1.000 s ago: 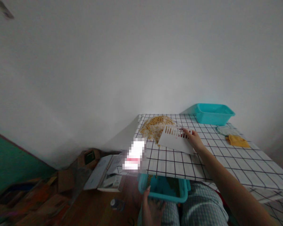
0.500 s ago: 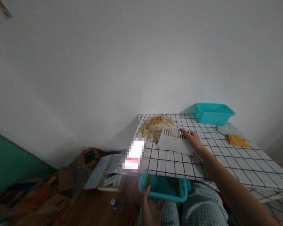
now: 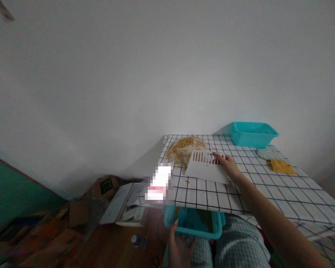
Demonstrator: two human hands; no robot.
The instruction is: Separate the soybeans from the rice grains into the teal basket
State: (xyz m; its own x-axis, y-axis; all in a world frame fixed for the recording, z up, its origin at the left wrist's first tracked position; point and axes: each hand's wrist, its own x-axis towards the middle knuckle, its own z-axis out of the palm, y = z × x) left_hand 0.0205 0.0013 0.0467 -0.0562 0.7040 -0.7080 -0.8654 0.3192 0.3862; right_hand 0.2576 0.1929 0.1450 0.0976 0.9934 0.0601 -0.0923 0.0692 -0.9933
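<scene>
My right hand (image 3: 225,163) grips a white plastic board with a row of slots (image 3: 205,169) by its far right corner. The board lies low over the checked cloth, tilt unclear, its left edge by a spread pile of yellow, bean-like grains mixed with paler bits (image 3: 185,149). My left hand (image 3: 180,243) holds the near rim of a teal basin (image 3: 194,233) on my lap, thumb at the rim and fingers against its outside. Some grains show at the basin's left end; its inside is dark.
A larger teal basin (image 3: 254,139) stands at the table's back right against the wall. Near it lie a clear bag or lid (image 3: 268,153) and a yellow cloth (image 3: 283,166). A blurred-out white object (image 3: 159,182) is at the left table edge. Boxes (image 3: 104,188) sit on the floor.
The board has shifted very slightly left, and a few grains now lie on the cloth just nearer than its left corner. My left hand and the small basin stay put.
</scene>
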